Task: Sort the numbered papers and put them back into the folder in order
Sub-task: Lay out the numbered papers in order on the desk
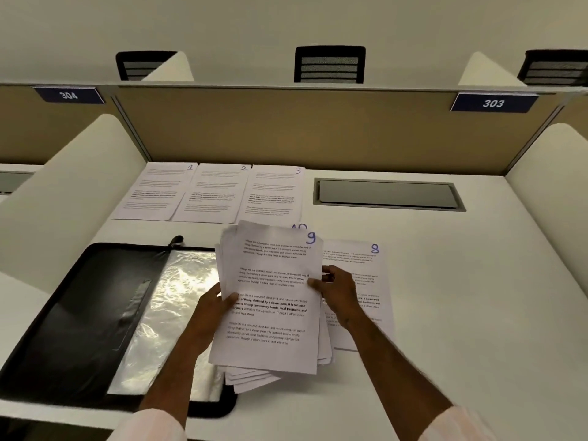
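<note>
Above the open folder (95, 313), both hands gripping paper stack (270, 300)

White desk (461, 297), tan back partition (286, 128), black mesh chairs (329, 65) beyond it.

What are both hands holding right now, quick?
Left hand: holds the paper stack by its left edge.
Right hand: pinches that stack's right edge.

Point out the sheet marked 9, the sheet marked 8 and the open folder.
sheet marked 9 (274, 291): head view, printed middle.
sheet marked 8 (364, 260): head view, upper right part.
open folder (95, 297): head view, black left flap.
</note>
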### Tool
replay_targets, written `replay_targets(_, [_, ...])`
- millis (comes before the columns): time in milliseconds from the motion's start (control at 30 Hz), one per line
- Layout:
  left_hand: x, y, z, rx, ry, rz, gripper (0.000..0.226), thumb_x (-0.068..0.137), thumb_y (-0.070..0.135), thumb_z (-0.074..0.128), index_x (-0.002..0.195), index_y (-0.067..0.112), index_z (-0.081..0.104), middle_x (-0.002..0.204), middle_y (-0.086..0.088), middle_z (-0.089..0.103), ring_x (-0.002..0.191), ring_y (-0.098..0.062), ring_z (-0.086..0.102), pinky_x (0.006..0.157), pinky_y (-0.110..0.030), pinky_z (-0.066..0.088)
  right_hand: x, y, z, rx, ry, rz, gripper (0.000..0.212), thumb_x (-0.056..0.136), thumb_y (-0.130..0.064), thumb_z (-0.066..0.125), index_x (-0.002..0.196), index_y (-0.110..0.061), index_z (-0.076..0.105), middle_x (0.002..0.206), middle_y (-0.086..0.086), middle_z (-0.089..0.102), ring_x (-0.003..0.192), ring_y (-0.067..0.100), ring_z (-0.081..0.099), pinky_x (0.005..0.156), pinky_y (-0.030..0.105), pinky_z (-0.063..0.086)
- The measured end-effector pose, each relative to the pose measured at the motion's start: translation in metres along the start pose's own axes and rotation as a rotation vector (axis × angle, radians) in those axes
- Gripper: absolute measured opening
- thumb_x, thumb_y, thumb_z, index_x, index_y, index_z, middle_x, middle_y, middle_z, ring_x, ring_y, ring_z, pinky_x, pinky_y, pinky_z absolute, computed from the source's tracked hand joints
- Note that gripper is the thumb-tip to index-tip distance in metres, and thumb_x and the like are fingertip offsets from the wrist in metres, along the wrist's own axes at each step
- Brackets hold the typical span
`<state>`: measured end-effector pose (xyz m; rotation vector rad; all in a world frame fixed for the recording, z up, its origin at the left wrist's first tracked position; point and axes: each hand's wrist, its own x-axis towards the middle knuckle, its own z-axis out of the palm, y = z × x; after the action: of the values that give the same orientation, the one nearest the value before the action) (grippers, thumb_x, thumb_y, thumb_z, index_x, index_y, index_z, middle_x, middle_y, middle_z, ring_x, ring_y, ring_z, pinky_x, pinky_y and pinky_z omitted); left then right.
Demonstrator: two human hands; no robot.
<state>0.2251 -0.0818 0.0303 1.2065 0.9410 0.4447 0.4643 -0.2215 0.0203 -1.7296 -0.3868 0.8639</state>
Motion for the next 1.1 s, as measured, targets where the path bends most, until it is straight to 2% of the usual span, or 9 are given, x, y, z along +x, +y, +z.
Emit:
replay_targets(100, [0.004, -0.007, -0.003, -0.104, -0.007, -0.077, 0.044, 0.09, 0.028, 0.067, 0.131, 0.014, 0.057, 0.119, -0.018, 0.069, 0.107, -0.039, 0.066, 0.092, -0.057, 0.052, 0.002, -0.001, -0.002, 0.016, 0.051, 0.025, 0.037, 0.074, -0.015, 0.083, 0.106, -0.015, 0.065, 0.092, 0.006, 0.072, 0.083, 0.021, 0.071, 0.074, 0.037, 0.06])
replay_targets(267, [0.006, -0.013, -0.009, -0.134, 0.011, -0.15, 0.037, 0.094, 0.019, 0.06, 0.129, 0.01, 0.057, 0.119, -0.02, 0.068, 0.108, -0.041, 0.065, 0.096, -0.06, 0.048, -0.004, -0.001, -0.003, 0.126, 0.012, 0.078, 0.022, 0.084, -0.007, 0.073, 0.104, -0.005, 0.064, 0.094, 0.013, 0.072, 0.083, 0.024, 0.071, 0.069, 0.032, 0.06])
replay_targets(333, [0.007, -0.013, -0.011, -0.122, 0.019, -0.159, 0.036, 0.092, 0.016, 0.062, 0.128, 0.009, 0.058, 0.118, -0.02, 0.068, 0.107, -0.041, 0.065, 0.095, -0.058, 0.05, -0.006, 0.003, -0.005, 0.115, 0.008, 0.089, 0.016, 0.087, -0.008, 0.07, 0.101, -0.002, 0.066, 0.097, 0.014, 0.072, 0.085, 0.024, 0.071, 0.072, 0.033, 0.06])
replay_targets(400, [0.007, -0.012, -0.01, -0.107, 0.019, -0.145, 0.033, 0.092, 0.015, 0.063, 0.125, 0.01, 0.06, 0.114, -0.019, 0.07, 0.103, -0.041, 0.067, 0.087, -0.053, 0.056, -0.007, 0.009, -0.007, 0.17, 0.004, 0.119, 0.013, 0.089, -0.009, 0.068, 0.101, -0.003, 0.066, 0.1, 0.014, 0.071, 0.088, 0.026, 0.071, 0.075, 0.035, 0.06])
replay_targets(467, [0.006, -0.012, -0.009, -0.09, 0.015, -0.123, 0.029, 0.094, 0.02, 0.06, 0.122, 0.013, 0.062, 0.11, -0.018, 0.072, 0.099, -0.039, 0.069, 0.08, -0.049, 0.059, -0.008, 0.014, -0.006, 0.197, 0.036, 0.152, 0.011, 0.092, -0.012, 0.064, 0.102, -0.008, 0.066, 0.1, 0.011, 0.071, 0.089, 0.027, 0.071, 0.071, 0.035, 0.06])
replay_targets(600, [0.007, -0.014, -0.014, -0.06, 0.024, -0.118, 0.028, 0.096, 0.028, 0.059, 0.12, 0.015, 0.065, 0.109, -0.017, 0.072, 0.1, -0.041, 0.068, 0.09, -0.057, 0.053, -0.008, 0.023, -0.017, 0.069, 0.245, 0.109, 0.01, 0.094, -0.026, 0.06, 0.099, -0.018, 0.065, 0.098, 0.003, 0.07, 0.087, 0.022, 0.067, 0.069, 0.034, 0.058])
replay_targets(800, [0.007, -0.01, -0.037, 0.006, 0.048, -0.104, 0.028, 0.095, 0.026, 0.06, 0.119, 0.012, 0.064, 0.105, -0.018, 0.073, 0.095, -0.04, 0.07, 0.086, -0.054, 0.055, -0.015, 0.034, -0.062, -0.171, 0.443, 0.056, 0.022, 0.096, -0.02, 0.058, 0.112, -0.006, 0.064, 0.108, 0.01, 0.067, 0.089, 0.019, 0.058, 0.078, 0.026, 0.046])
replay_targets(900, [0.006, -0.002, -0.061, 0.01, 0.08, -0.1, 0.027, 0.094, 0.024, 0.061, 0.117, 0.011, 0.065, 0.105, -0.019, 0.073, 0.092, -0.039, 0.071, 0.084, -0.052, 0.056, -0.025, 0.053, -0.078, -0.324, 0.498, 0.113, 0.022, 0.098, -0.019, 0.055, 0.112, -0.003, 0.062, 0.11, 0.015, 0.066, 0.091, 0.025, 0.06, 0.077, 0.026, 0.043])
replay_targets(1100, [0.011, 0.017, -0.091, 0.049, 0.065, -0.092, 0.035, 0.091, 0.026, 0.062, 0.122, 0.009, 0.062, 0.109, -0.021, 0.071, 0.091, -0.039, 0.07, 0.082, -0.054, 0.057, -0.038, 0.077, -0.082, -0.413, 0.489, 0.177, 0.025, 0.099, -0.018, 0.052, 0.119, -0.005, 0.059, 0.118, 0.017, 0.065, 0.1, 0.032, 0.063, 0.077, 0.029, 0.047])
